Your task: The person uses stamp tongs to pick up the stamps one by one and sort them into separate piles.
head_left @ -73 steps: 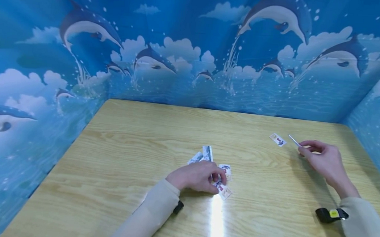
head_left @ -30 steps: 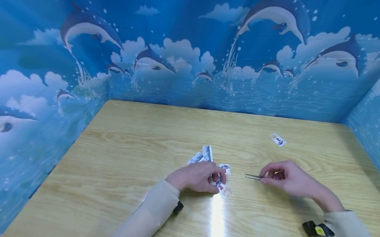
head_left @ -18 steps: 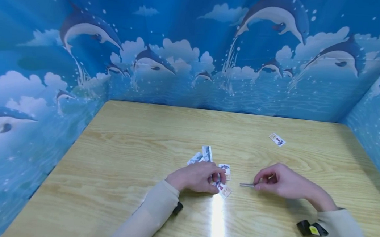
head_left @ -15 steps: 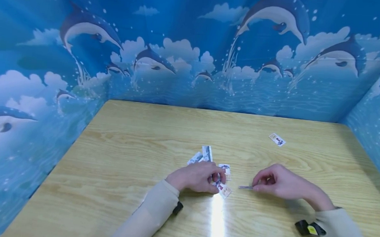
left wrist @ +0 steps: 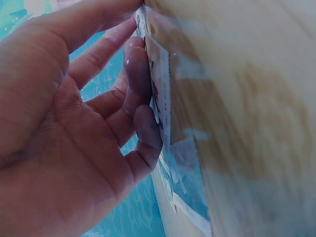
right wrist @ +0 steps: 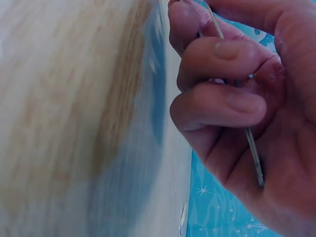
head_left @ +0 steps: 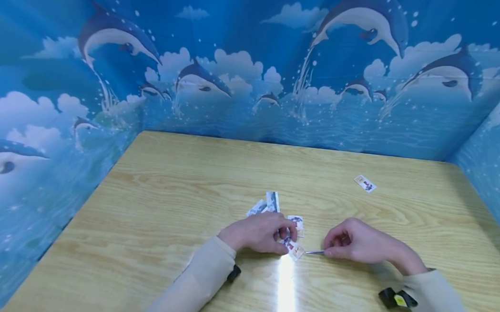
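Observation:
My left hand [head_left: 258,233] rests over a small group of stamps, its fingertips touching the stamp [head_left: 297,252] nearest the front. Another red-and-blue stamp [head_left: 297,221] lies just behind that one, and bluish stamps [head_left: 273,202] stick out beyond the knuckles. The palm hides part of the group. In the left wrist view, loosely bent fingers meet the stamps' edges. Thin metal tweezers [head_left: 314,252] are pinched in my right hand [head_left: 360,244], their tips at the front stamp's right corner. The right wrist view shows the tweezers' shaft [right wrist: 254,155] running across the palm.
A single stamp [head_left: 365,183] lies apart at the table's back right. The wooden table [head_left: 179,180] meets a blue dolphin-print curtain [head_left: 236,107] at the back and sides. A bright light streak [head_left: 286,292] reflects in front of the stamps.
From the back right near the lone stamp, my right hand has come left and nearer with the tweezers, up to the front stamp. My left hand has stayed in place.

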`<state>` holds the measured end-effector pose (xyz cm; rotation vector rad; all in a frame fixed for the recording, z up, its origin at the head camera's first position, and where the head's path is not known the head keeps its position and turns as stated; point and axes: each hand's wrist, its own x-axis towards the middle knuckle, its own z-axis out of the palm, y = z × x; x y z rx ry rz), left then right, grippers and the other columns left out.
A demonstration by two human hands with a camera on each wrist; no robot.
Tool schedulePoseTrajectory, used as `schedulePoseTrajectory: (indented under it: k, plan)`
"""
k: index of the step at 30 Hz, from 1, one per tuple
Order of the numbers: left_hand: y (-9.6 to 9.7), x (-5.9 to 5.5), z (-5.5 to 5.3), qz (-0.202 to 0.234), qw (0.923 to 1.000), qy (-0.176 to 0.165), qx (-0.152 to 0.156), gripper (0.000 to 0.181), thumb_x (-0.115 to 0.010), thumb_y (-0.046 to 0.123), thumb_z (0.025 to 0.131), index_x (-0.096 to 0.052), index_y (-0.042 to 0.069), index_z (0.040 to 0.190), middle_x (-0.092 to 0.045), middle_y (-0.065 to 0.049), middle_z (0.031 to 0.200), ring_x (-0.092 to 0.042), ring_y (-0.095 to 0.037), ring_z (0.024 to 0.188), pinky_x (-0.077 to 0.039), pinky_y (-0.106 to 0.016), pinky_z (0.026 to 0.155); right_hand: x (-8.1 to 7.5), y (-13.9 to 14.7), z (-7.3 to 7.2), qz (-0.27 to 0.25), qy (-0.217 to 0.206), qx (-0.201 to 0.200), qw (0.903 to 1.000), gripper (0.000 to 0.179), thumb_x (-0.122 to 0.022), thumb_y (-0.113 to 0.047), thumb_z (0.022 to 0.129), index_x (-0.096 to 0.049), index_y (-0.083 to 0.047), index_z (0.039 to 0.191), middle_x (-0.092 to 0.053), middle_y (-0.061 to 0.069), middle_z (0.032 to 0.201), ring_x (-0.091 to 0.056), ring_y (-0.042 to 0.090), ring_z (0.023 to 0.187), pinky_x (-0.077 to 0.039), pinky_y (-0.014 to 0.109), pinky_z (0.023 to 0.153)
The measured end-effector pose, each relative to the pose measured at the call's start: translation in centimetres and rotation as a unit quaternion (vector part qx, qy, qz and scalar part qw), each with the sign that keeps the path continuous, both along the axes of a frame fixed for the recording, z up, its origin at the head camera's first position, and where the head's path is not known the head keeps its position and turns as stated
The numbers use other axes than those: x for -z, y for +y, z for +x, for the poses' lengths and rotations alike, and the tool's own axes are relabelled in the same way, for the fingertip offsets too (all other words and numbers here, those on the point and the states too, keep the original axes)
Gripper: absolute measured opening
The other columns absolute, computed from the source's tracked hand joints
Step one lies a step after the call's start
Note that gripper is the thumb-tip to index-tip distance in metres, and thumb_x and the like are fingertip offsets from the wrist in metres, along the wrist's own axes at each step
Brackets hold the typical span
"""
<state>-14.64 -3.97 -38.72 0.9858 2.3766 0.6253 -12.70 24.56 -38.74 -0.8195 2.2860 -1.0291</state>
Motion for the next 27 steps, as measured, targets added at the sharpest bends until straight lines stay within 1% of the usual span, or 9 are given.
schedulePoseTrajectory:
  k: [9,15,27]
  plan:
    - [-0.05,0.12,-0.09,0.004,1.0,0.002,-0.001,0.019,-0.078,0.027,0.091,-0.067,0.032,0.106,-0.058,0.011,0.097,-0.053,-0.003,0.086,-0.045,-0.019,0.077,0.15,-0.33,-0.19,-0.005,-0.001,-0.008,1.0,0.008,-0.075,-0.023,0.092,-0.076,-0.015,0.095,-0.063,-0.008,0.072,-0.052,0.0,0.061,-0.045,0.021,0.056]
    - [-0.07,0.21,-0.11,0.007,1.0,0.002,0.002,0.019,-0.078,0.026,0.091,-0.067,0.031,0.107,-0.058,0.011,0.098,-0.054,-0.003,0.087,-0.045,-0.019,0.078,0.38,-0.5,-0.26,0.001,-0.011,0.001,0.9999,0.009,-0.075,-0.025,0.092,-0.076,-0.016,0.095,-0.063,-0.008,0.073,-0.052,0.001,0.062,-0.045,0.022,0.056]
    - [0.03,0.24,-0.18,0.006,1.0,0.003,0.004,0.021,-0.078,0.027,0.09,-0.067,0.031,0.108,-0.059,0.011,0.099,-0.054,-0.004,0.088,-0.045,-0.019,0.08,0.66,-0.74,-0.26,0.0,-0.003,0.006,1.0,0.007,-0.074,-0.024,0.093,-0.075,-0.016,0.094,-0.063,-0.005,0.072,-0.051,0.001,0.062,-0.045,0.022,0.056]
